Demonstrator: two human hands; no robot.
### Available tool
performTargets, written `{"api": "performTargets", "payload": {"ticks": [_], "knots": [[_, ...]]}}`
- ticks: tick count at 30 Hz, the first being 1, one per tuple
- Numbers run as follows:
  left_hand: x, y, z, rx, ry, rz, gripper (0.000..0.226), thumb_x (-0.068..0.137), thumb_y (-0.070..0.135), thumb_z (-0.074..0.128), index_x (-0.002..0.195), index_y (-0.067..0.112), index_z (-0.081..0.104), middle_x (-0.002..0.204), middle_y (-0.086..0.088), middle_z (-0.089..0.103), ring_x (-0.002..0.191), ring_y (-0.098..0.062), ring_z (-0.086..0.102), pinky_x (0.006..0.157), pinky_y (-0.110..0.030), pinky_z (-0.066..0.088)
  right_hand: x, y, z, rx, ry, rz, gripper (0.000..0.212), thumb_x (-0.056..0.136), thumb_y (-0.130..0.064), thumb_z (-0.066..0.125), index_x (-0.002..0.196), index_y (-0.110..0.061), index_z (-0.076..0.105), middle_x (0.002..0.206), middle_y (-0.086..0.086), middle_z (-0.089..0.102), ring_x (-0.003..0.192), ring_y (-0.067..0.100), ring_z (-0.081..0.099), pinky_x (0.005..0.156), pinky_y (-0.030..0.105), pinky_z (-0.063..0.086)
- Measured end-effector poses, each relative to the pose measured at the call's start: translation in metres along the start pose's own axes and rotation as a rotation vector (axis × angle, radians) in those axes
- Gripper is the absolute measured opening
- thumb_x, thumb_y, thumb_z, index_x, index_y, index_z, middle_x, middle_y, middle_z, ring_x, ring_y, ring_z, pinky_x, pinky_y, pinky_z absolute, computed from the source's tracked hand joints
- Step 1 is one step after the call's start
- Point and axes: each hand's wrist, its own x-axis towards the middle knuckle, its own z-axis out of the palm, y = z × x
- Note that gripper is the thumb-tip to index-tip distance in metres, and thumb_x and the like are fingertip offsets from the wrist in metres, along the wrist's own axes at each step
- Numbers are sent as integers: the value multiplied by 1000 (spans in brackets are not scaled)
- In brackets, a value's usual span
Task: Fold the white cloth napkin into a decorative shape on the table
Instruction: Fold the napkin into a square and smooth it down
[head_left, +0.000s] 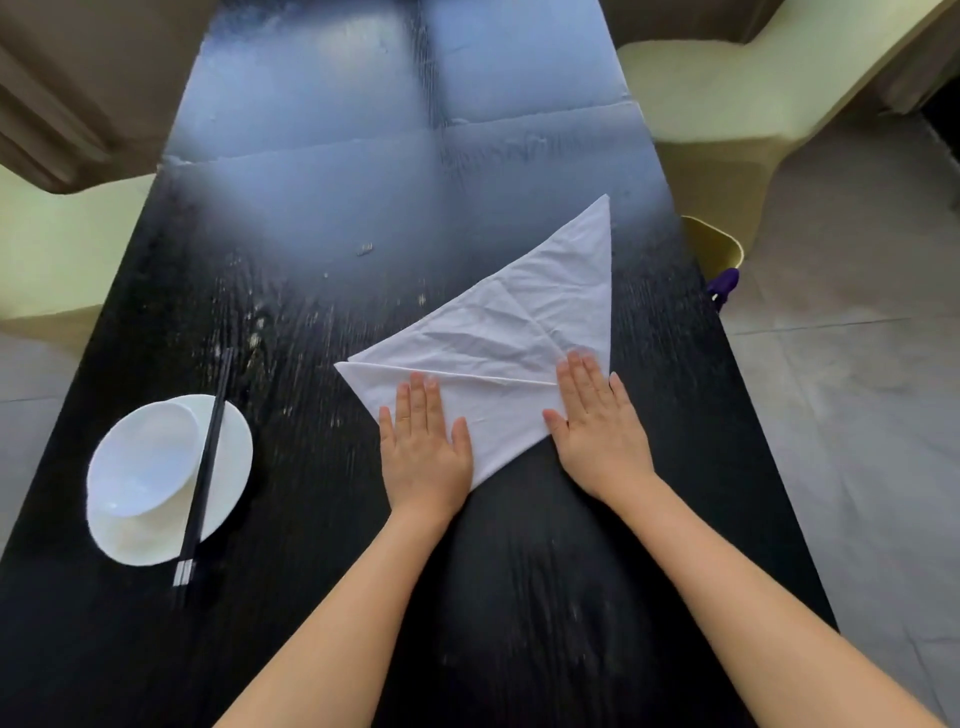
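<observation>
Napkin (498, 343) lies as a creased triangle toward the table's (311, 156) right edge, left hand (425, 447) and right hand (597, 431) pressing it flat-fingered, grasping nothing; the next fold likely needs a corner pinched.

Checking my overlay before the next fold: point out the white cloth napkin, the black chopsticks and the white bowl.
white cloth napkin (524, 332), head view, on the creased upper panel.
black chopsticks (205, 467), head view, mid-length where they cross the dish.
white bowl (140, 462), head view, on its inner surface.
</observation>
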Motion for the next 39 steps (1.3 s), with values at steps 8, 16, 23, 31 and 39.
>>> {"api": "performTargets", "payload": {"ticks": [8,16,23,31,39], "knots": [[13,12,-13,55,-63,279,58,90,33,1,147,26,-4,157,4,-9,146,-21,-8,113,-43,-16,10,9,-23,592,346,104,37,94,-11,44,130,-5,50,139,11,49,129,26,42,104,29,31],[17,22,-8,-9,-134,306,63,85,52,-5,145,33,-9,152,11,-19,143,-13,-18,116,-42,-15,91,27,-64,1235,217,722,18,74,-24,66,77,-10,55,83,10,54,80,25,54,66,36,46],[16,20,0,-28,-69,304,58,94,47,15,147,25,8,155,6,3,144,-23,0,112,-43,-6,106,10,-68,847,175,464,28,83,-12,50,56,-7,45,63,5,49,62,23,43,54,33,34],[36,10,-48,-1303,-263,-134,58,96,23,49,146,28,20,151,11,30,133,-3,35,115,-32,24,73,-29,-15,119,628,-439,16,80,-3,58,92,-11,66,87,6,69,79,29,61,67,38,48],[80,-10,-65,-1690,-287,-423,86,84,22,66,148,21,8,135,-5,48,117,-16,54,94,-42,51,64,-24,5,-23,475,-491,44,78,-9,40,117,-15,58,119,11,66,103,32,65,93,45,35]]}}
